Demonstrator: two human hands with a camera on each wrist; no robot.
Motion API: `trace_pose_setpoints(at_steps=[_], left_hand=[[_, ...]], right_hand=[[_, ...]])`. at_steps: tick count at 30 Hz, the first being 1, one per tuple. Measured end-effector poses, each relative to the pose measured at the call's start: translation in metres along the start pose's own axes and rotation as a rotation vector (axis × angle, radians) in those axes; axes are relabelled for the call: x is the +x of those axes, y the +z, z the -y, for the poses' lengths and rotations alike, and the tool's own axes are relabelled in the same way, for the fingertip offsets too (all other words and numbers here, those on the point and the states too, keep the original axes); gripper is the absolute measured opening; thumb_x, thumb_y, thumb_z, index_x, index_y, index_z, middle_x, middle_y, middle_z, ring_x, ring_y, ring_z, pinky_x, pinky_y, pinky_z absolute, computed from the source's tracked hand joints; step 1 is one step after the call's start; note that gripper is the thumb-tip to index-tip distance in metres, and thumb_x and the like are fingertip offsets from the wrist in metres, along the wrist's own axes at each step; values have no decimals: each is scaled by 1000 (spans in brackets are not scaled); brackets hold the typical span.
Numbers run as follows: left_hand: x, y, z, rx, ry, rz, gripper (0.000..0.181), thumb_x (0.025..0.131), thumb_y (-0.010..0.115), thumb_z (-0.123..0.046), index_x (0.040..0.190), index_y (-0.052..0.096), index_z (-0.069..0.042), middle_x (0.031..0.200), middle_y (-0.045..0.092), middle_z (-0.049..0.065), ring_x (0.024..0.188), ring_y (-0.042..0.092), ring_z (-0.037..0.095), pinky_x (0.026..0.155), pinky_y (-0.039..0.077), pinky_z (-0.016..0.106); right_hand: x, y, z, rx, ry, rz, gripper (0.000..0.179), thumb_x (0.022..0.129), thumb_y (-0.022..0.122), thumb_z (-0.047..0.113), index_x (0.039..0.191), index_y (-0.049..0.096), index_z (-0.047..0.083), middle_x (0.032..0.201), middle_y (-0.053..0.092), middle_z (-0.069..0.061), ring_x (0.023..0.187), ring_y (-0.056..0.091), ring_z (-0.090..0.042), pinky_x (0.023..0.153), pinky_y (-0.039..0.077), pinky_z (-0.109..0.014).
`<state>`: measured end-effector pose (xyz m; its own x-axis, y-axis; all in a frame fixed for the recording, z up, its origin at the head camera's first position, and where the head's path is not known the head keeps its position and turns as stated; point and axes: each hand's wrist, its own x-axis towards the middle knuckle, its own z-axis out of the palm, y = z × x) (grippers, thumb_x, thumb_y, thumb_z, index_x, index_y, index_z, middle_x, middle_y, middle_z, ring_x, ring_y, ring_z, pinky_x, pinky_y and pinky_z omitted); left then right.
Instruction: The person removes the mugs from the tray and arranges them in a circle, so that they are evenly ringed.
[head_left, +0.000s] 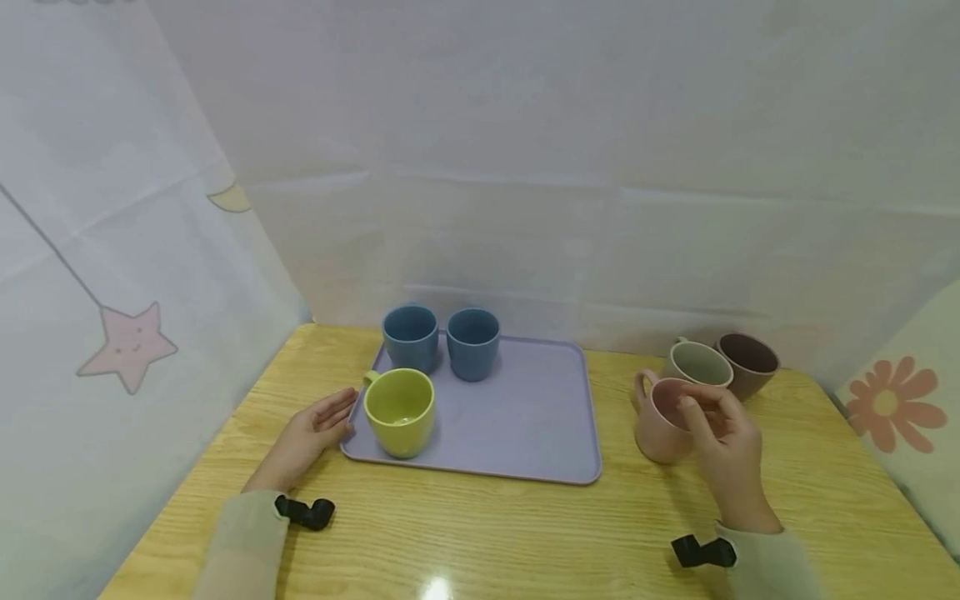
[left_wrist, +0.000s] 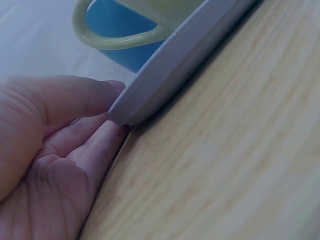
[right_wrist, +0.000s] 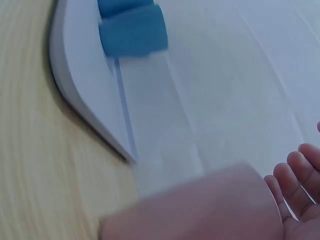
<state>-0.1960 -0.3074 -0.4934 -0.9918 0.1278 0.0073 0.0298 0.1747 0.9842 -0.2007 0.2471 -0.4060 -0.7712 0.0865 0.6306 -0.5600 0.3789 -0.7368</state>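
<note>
A lilac tray (head_left: 525,417) lies on the wooden table, its left rim pinched by my left hand (head_left: 307,437), thumb at the top edge and fingers beneath. Just inside that rim stands a yellow-green mug (head_left: 401,417), handle toward the back left. Two blue mugs (head_left: 411,337) (head_left: 474,346) stand side by side along the tray's back. My right hand (head_left: 727,450) is over the near right side of a pink mug (head_left: 656,433), which stands upright to the tray's right. Thumb and fingers are spread apart at its rim; the mug (right_wrist: 200,210) looks blurred in the right wrist view.
Behind the pink mug stand a pale green mug (head_left: 697,363) and a dark brown mug (head_left: 748,362), close together near the table's back right. A white cloth (head_left: 525,208) hangs just behind the table's back edge. Bare wood (head_left: 465,542) lies in front of the tray.
</note>
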Motion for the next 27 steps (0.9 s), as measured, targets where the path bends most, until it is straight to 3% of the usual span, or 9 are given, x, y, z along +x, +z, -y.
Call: trace_pose_setpoints(at_steps=[5,8,13,20,27], left_hand=[[2,1,4,-15,32,9,65,92,61,-14,147,29,-6,149,31,15,135,31,25,98,40,16],[2,2,4,-14,39,9,64,92,61,-13,147,29,-6,149,31,16,135,31,27,98,40,15],[2,1,3,-12,33,7,64,92,61,-13,147,29,-6,149,31,15,135,31,27,97,40,14],[1,0,2,-14,28,1,65,91,62,-12,147,30,-5,149,32,15,135,31,27,97,40,15],[0,-1,2,-24,36,5,64,91,62,-13,147,30,-4,148,32,16,135,31,28,97,40,14]], right_hand=[[-5,26,28,115,-142,101,18,84,52,-19,101,56,-19,103,54,-29,97,58,-15,81,50,-14],[-2,43,42,129,-194,127,19,81,54,-21,99,57,-18,95,55,-28,93,59,-13,80,51,-15],[4,74,63,125,-187,234,26,79,60,-19,105,58,-13,95,58,-24,89,60,-23,81,54,-26],[4,123,77,164,-186,422,41,80,69,-7,118,53,-6,111,56,-18,99,57,-36,85,51,-50],[-3,177,53,169,-120,577,62,80,76,26,134,46,15,129,47,0,119,47,-18,99,46,-36]])
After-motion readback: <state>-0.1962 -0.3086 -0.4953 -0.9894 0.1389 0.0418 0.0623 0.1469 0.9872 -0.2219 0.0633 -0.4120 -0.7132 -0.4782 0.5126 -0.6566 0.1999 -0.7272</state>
